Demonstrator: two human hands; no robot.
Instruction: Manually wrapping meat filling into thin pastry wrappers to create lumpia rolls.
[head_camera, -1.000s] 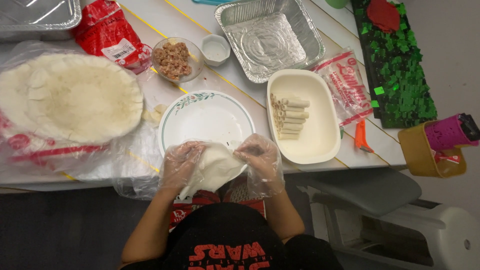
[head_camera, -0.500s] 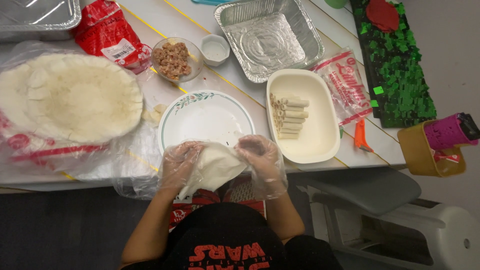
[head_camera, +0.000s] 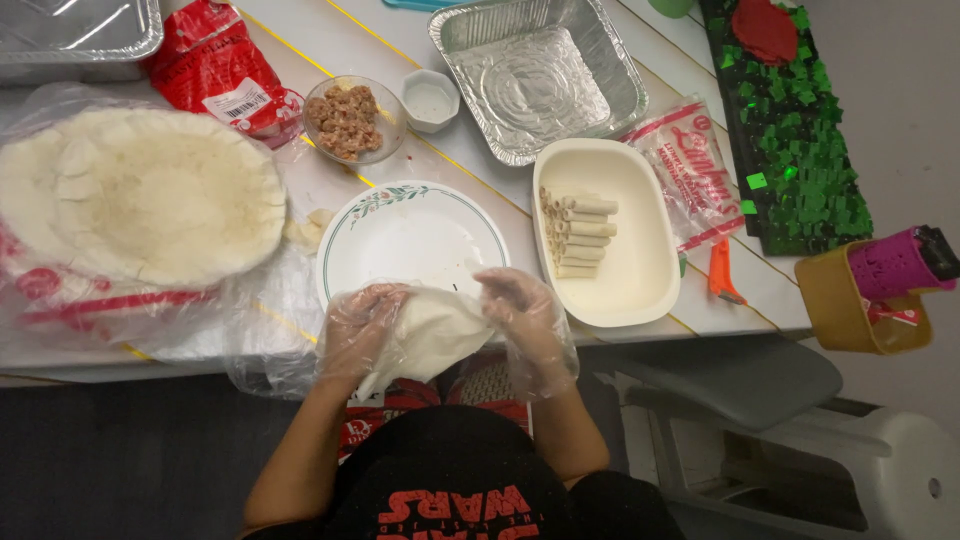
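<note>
In the middle of the frame, low down, my left hand (head_camera: 358, 328) and my right hand (head_camera: 520, 312), both in clear plastic gloves, curl around a soft, round, pale wrapper sheet (head_camera: 432, 335), pinching its two sides. It may be folded; I cannot tell. Just above it sits a white round plate with a green rim (head_camera: 412, 238). To the right, a cream oval dish (head_camera: 640, 260) holds small rolled-up rolls (head_camera: 582, 235).

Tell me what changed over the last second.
Almost nothing. Both gloved hands, left hand and right hand, keep their grip on the thin wrapper at the table edge, below the plate. The dish of rolls, filling bowl and wrapper stack stayed put.
</note>
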